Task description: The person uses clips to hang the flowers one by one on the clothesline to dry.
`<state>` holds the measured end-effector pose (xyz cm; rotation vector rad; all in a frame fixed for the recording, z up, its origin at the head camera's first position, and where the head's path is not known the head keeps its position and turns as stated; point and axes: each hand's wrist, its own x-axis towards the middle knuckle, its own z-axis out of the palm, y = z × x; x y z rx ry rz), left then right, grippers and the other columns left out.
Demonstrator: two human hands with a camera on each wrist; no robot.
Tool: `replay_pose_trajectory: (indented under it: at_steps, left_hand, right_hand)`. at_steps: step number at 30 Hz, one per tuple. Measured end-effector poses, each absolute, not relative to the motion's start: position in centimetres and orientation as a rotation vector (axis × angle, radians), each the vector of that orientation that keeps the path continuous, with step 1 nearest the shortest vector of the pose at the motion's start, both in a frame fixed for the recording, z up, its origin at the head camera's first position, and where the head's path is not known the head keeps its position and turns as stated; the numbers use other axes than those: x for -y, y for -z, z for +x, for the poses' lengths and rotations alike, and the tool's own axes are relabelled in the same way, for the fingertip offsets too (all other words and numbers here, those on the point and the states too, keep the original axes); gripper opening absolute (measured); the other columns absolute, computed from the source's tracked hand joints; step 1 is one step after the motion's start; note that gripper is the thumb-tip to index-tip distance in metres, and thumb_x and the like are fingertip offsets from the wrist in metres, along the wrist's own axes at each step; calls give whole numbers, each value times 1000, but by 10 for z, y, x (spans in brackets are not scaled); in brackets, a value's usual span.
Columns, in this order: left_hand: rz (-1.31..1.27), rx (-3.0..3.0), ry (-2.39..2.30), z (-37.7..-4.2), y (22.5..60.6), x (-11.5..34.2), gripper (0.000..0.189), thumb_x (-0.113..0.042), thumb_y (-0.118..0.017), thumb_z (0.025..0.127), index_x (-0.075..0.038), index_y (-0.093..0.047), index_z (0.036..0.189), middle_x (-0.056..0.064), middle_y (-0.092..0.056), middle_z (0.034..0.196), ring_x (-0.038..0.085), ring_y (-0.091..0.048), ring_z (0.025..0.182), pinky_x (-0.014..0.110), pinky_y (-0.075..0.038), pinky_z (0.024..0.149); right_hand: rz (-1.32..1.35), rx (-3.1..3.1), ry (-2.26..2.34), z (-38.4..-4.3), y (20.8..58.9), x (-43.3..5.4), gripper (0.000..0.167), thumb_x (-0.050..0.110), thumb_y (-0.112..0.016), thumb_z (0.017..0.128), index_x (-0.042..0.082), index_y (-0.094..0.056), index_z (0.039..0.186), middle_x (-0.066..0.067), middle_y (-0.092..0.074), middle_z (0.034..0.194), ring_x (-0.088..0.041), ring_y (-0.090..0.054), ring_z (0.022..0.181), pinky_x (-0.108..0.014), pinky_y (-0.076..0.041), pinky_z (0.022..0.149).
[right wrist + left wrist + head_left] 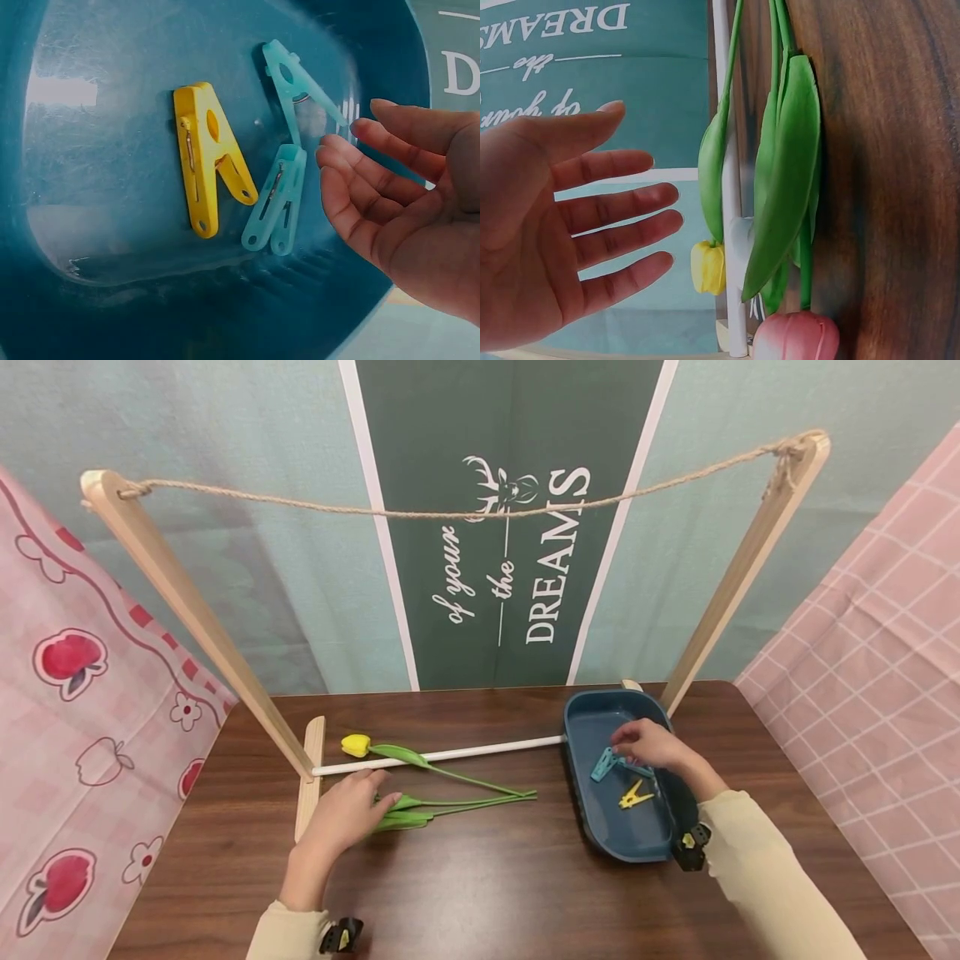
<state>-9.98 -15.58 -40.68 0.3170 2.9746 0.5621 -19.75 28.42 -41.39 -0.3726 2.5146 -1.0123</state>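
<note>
Across the table [487,893], a rope [315,507] sags between two wooden posts [202,610]; a white rod [480,749] runs low between them, its right end hidden by the blue basin [637,843]; at left, the left hand [348,810] covers part of the tulips from the head view, its fingers straight, spread apart and free; at right, the right hand [652,747] reaches into the basin, fingers loosely bent, thumb apart, just beside the clothespins, contact unclear; the basin holds three clothespins, one yellow [199,161], two blue [291,161]; three tulips lie at left: yellow [356,744], white [741,240], pink [799,337].
</note>
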Motion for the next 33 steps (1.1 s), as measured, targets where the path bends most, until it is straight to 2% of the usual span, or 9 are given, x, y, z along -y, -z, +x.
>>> replay_pose_trajectory:
  at_steps: [10, 20, 33]
  left_hand:
    - [327, -2949, -594, -96, 411, 151, 39, -28, -62, 87, -2, -59, 116, 17, -59, 114, 34, -54, 105, 50, -42, 85]
    - [324, -2945, -587, -95, 414, 150, 40, -29, -61, 87, -2, -59, 117, 17, -58, 115, 35, -51, 110, 51, -41, 86]
    - [342, -2988, -581, -94, 416, 154, 38, -29, -63, 86, -3, -61, 113, 15, -59, 112, 33, -51, 109, 49, -42, 86]
  right_hand:
    - [-343, -2492, 1012, -202, 423, -283, 23, -3, -51, 86, -13, -56, 106, -11, -57, 68, -20, -53, 60, -29, -43, 53]
    - [-372, -2470, 1032, -200, 425, -284, 26, -8, -46, 84, -13, -56, 107, -16, -58, 72, -28, -55, 63, -34, -45, 55]
    - [-378, -2454, 1034, -201, 426, -280, 20, -7, -47, 84, -14, -58, 100, -11, -59, 74, -21, -55, 63, -32, -47, 57]
